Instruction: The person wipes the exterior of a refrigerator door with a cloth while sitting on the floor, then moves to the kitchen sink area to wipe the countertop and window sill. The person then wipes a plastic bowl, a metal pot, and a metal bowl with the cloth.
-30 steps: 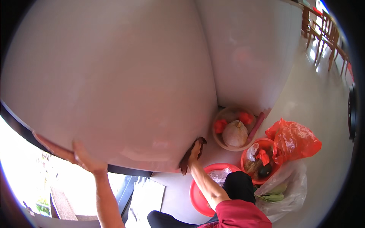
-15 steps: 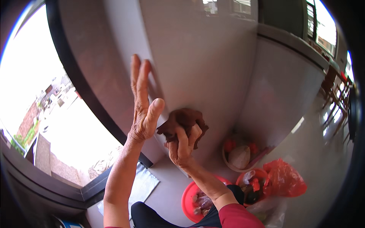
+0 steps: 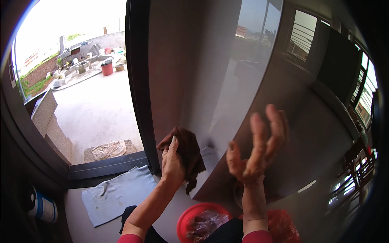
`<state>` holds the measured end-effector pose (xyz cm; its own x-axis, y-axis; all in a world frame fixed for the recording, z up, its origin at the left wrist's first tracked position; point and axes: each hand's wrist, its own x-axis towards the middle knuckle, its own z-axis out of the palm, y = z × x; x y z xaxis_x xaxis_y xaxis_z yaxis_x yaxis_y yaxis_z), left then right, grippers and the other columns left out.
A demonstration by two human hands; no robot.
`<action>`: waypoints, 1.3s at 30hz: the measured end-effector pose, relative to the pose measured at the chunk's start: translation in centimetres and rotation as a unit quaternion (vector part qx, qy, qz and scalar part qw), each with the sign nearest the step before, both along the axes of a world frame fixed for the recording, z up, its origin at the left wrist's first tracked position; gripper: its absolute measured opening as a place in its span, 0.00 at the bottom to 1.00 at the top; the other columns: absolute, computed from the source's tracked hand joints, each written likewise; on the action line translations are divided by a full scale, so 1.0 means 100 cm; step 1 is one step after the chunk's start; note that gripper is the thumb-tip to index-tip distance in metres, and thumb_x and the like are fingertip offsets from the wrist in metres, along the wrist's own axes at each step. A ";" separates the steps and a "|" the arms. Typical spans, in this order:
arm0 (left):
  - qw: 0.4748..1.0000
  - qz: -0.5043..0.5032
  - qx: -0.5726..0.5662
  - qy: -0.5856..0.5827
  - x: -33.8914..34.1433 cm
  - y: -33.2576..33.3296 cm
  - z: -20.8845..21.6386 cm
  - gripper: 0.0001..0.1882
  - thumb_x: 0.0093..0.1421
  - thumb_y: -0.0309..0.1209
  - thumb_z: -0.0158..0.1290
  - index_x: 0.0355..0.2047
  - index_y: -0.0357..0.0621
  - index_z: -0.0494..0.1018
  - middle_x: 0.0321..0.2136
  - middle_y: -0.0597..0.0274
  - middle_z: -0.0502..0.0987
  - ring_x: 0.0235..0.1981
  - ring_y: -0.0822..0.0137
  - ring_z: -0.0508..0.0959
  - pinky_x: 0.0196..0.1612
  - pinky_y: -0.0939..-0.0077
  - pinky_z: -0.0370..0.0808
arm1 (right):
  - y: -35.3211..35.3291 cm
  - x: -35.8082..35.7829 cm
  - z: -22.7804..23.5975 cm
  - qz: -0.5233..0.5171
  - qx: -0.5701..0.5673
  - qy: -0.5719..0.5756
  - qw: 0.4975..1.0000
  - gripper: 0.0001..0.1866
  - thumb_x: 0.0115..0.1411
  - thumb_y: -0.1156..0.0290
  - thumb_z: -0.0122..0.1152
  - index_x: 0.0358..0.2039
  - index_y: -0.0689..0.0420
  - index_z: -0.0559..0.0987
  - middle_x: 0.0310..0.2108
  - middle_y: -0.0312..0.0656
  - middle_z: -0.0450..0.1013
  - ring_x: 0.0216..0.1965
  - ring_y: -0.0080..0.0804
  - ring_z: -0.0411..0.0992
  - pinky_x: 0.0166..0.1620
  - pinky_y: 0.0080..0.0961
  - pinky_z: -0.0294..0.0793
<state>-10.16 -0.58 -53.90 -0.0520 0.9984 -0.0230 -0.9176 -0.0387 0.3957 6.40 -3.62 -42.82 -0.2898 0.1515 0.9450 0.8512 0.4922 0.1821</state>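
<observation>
A dark brown cloth hangs in bunched folds from my left hand, whose thumb lies over it. The cloth is up against the lower part of a tall glossy grey panel, close to the black door frame. Whether it touches the panel I cannot tell. My right hand is raised on the other side of the panel's edge, fingers apart, slightly blurred and holding nothing.
An open doorway at left leads to a bright yard with a red bucket. A crumpled mat lies outside the sill, a light blue cloth inside. By my knees stand a red basin and a red plastic bag.
The brown cloth has passed from my right hand to my left. My right hand has let go and opened. The view has turned left toward the doorway.
</observation>
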 end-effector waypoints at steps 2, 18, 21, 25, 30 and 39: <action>0.979 0.038 0.001 0.199 0.023 0.007 0.036 0.16 0.65 0.38 0.44 0.48 0.41 0.64 0.44 0.58 0.70 0.44 0.66 0.71 0.46 0.69 0.71 | 0.018 0.010 0.012 -0.069 0.061 0.033 0.995 0.31 0.61 0.53 0.49 0.61 0.55 0.59 0.62 0.56 0.49 0.63 0.52 0.47 0.61 0.47 0.51; 0.877 0.027 0.000 0.479 0.034 0.115 -0.122 0.38 0.64 0.57 0.26 0.60 0.35 0.54 0.58 0.45 0.58 0.61 0.55 0.55 0.62 0.72 0.49 | 0.069 0.005 -0.006 0.074 0.023 0.098 0.992 0.33 0.59 0.63 0.44 0.63 0.58 0.52 0.64 0.50 0.43 0.63 0.45 0.47 0.61 0.44 0.52; 0.855 0.006 -0.021 0.517 0.033 0.122 -0.194 0.40 0.64 0.59 0.24 0.59 0.34 0.56 0.58 0.43 0.58 0.61 0.54 0.55 0.63 0.71 0.48 | 0.071 0.004 -0.011 0.091 0.008 0.139 0.986 0.34 0.58 0.62 0.45 0.64 0.57 0.51 0.63 0.51 0.45 0.61 0.46 0.50 0.60 0.45 0.55; 0.878 -0.065 -0.125 0.457 0.033 0.126 -0.223 0.44 0.60 0.62 0.27 0.61 0.35 0.55 0.60 0.42 0.56 0.64 0.54 0.52 0.63 0.71 0.46 | 0.074 -0.003 -0.016 0.074 0.040 0.184 0.979 0.35 0.55 0.63 0.43 0.64 0.56 0.54 0.64 0.51 0.48 0.63 0.46 0.51 0.61 0.45 0.54; 0.927 -0.154 -0.230 0.253 0.036 0.123 -0.328 0.44 0.60 0.63 0.32 0.64 0.40 0.48 0.63 0.52 0.51 0.63 0.57 0.52 0.63 0.68 0.48 | 0.067 0.000 -0.013 -0.018 0.050 0.158 0.986 0.33 0.56 0.62 0.41 0.63 0.55 0.56 0.62 0.51 0.51 0.60 0.47 0.55 0.58 0.44 0.60; 0.885 -0.215 -0.378 0.166 0.081 0.037 -0.372 0.40 0.60 0.61 0.36 0.62 0.44 0.54 0.61 0.60 0.58 0.59 0.63 0.60 0.61 0.69 0.56 | 0.068 0.003 -0.013 -0.008 0.049 0.140 0.989 0.31 0.56 0.65 0.41 0.62 0.58 0.57 0.62 0.51 0.53 0.61 0.44 0.55 0.59 0.43 0.56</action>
<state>-2.10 3.10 -91.13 0.1990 0.6328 -0.7483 -0.6111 0.6771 0.4101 6.71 3.17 -44.11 -0.0133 0.0577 0.9982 0.8829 0.4692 -0.0154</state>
